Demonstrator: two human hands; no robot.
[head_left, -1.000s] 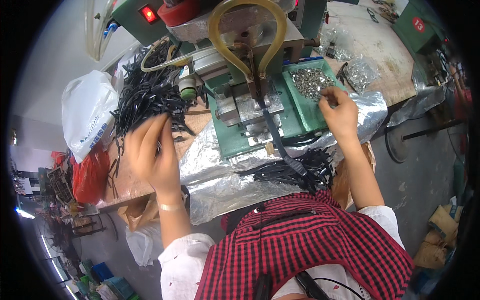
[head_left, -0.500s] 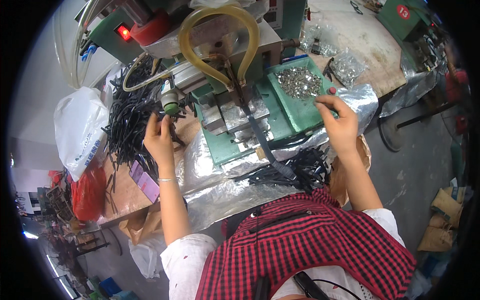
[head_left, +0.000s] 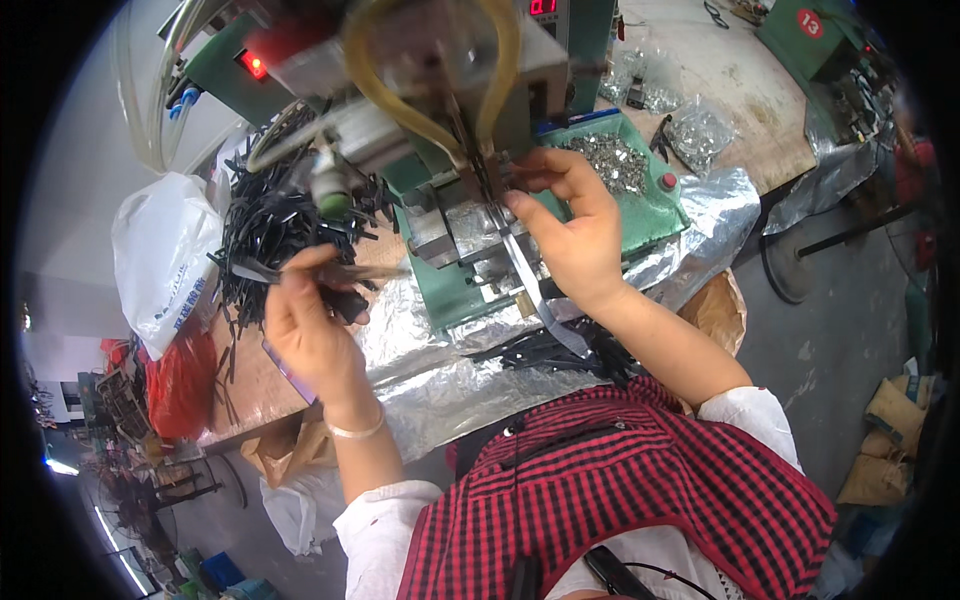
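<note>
We are now grasping a strip [head_left: 256, 272] in our left hand [head_left: 312, 325]; our right hand [head_left: 577, 228], grip unclear, is shifting left from tray [head_left: 655, 215] to press [head_left: 466, 226].

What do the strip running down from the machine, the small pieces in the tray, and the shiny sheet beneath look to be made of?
Strip: flexible plastic or coated fabric, perhaps; smooth curve, satin sheen.
Small pieces: probably metal; silvery, with bright glints.
Sheet: likely foil or foil-faced film; wrinkled, with mirror-like highlights.
</note>
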